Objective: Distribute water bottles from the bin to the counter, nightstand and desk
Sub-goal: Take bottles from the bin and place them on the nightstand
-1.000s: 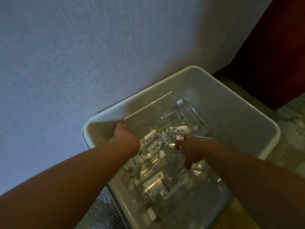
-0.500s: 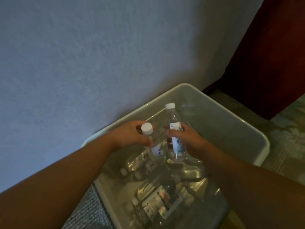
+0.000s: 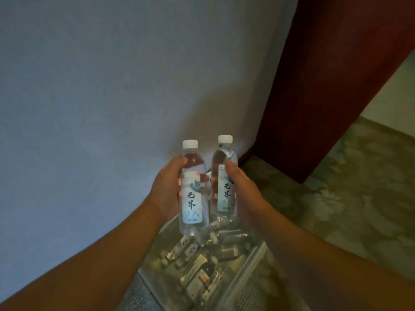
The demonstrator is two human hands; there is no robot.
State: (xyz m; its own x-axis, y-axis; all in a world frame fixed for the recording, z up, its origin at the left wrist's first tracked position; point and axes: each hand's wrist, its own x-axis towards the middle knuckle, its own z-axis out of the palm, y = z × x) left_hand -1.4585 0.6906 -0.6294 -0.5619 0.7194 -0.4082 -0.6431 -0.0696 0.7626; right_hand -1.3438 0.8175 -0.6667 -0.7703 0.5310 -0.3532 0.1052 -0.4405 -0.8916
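Nearest, two bare forearms entering from the lower corners and covering both near sides of the translucent grey plastic bin (image 3: 258, 261); only a stretch of its right rim visible, the far wall hidden behind the raised bottles. Inside the bin, a heap of clear plastic water bottles (image 3: 202, 261) lying on their sides, dim and overlapping, number impossible to tell. Above the bin, left hand (image 3: 167, 187) wrapped around a clear white-capped water bottle with a pale label (image 3: 193, 194), held upright, thumb on its shoulder, fingertips showing through the plastic. Just beside it, right hand (image 3: 240, 187) wrapped likewise around a second clear white-capped labelled bottle (image 3: 224, 178), also upright; bottles near but apart. Left of and behind the bin, a plain bluish-grey wall (image 3: 112, 86). Right of the bin, greenish floral-patterned floor (image 3: 336, 198). Beyond the bin on the right, a dark red upright panel (image 3: 325, 86), top cut off by the frame edge.
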